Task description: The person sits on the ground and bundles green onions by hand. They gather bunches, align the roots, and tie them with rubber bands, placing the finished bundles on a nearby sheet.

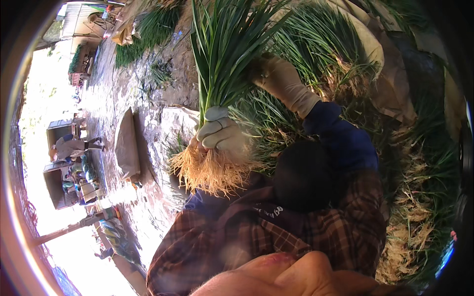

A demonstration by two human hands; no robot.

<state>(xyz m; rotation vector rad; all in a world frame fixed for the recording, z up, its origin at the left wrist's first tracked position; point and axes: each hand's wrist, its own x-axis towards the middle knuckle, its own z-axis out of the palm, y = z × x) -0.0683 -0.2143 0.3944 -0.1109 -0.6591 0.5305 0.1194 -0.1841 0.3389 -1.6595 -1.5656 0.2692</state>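
Observation:
My left hand (pixel 219 132), in a pale glove, grips a bunch of leek-like plants (pixel 222 70) low on the stems. The long flat green leaves rise away from me. A thick fringe of straw-coloured roots (pixel 213 172) hangs below the fingers. My right hand (pixel 279 79), in a soiled tan glove, is against the right side of the leaves. Its fingers are in shadow and partly covered by foliage, so their hold is unclear. Beneath the right forearm lie loose plants of the same kind (pixel 270 114), partly hidden by the arm.
A large heap of similar plants (pixel 326 44) lies beyond my right hand beside tan sheeting (pixel 392 85). More rooted plants (pixel 414 207) lie along my right. At left are a brown covered object (pixel 126 148) on wet ground, a walking person (pixel 72 144) and open-backed vehicles (pixel 59 183).

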